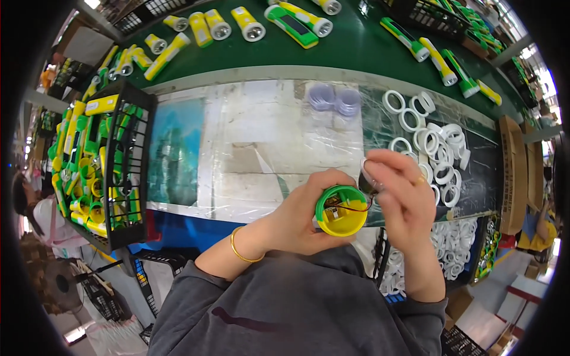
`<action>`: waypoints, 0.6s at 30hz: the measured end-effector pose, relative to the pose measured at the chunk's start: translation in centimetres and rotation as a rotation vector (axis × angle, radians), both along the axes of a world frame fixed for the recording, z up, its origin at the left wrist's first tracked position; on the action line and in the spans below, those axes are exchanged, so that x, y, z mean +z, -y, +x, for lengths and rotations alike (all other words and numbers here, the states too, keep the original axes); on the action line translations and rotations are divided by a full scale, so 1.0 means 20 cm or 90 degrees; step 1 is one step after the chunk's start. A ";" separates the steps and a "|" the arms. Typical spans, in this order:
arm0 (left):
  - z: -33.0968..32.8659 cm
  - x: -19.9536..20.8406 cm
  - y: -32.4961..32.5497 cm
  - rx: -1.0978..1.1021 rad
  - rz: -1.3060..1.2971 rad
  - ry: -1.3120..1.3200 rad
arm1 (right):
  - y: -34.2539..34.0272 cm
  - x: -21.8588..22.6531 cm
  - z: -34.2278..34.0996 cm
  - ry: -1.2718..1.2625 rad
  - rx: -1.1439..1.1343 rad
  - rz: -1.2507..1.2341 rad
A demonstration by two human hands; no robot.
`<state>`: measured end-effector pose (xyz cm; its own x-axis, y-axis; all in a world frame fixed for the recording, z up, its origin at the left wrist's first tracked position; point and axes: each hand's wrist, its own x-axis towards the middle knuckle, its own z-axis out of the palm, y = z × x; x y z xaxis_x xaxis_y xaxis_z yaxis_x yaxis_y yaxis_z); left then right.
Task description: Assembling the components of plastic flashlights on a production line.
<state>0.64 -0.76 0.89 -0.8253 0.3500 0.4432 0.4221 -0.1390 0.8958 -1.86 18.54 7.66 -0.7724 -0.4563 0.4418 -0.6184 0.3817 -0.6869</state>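
Note:
My left hand (291,216) is wrapped round a green and yellow flashlight body (342,224), its wide open end turned up toward me. Inside show small parts and thin red and dark wires (355,207), which run out over the rim to the right. Just beside that rim, my right hand (404,193) pinches a small round lamp piece (368,178) with a pale edge. The fingers cover much of this piece, so its full shape is hidden. White rings (442,145) lie loose on the bench beyond my right hand. Stacks of clear round lenses (321,97) sit at the far middle.
A black crate (135,178) full of green and yellow flashlight bodies stands at the left. Behind the bench runs a green belt (350,56) with several flashlights (248,24). More white rings (454,243) fill a container below the right edge. A cardboard piece (512,175) stands far right.

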 end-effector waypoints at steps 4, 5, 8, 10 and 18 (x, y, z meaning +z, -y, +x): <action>-0.02 -0.03 -0.01 -0.049 0.058 0.041 | -0.02 -0.04 0.07 -0.093 0.074 -0.042; -0.04 -0.02 0.01 -0.082 0.039 0.032 | -0.01 -0.01 0.06 -0.151 0.093 0.033; -0.03 -0.03 -0.03 -0.067 0.052 -0.007 | 0.00 0.00 0.09 -0.164 0.047 0.018; 0.01 -0.01 -0.05 -0.027 0.110 0.017 | 0.01 -0.02 0.08 -0.191 0.071 0.038; 0.00 -0.02 -0.02 -0.046 0.094 -0.039 | 0.05 -0.08 0.10 -0.081 0.125 0.006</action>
<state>0.63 -0.30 0.48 -0.7700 0.3355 0.5428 0.4595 -0.2987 0.8365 0.20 17.51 6.09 -0.6067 -0.5966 0.5253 -0.7629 0.2512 -0.5958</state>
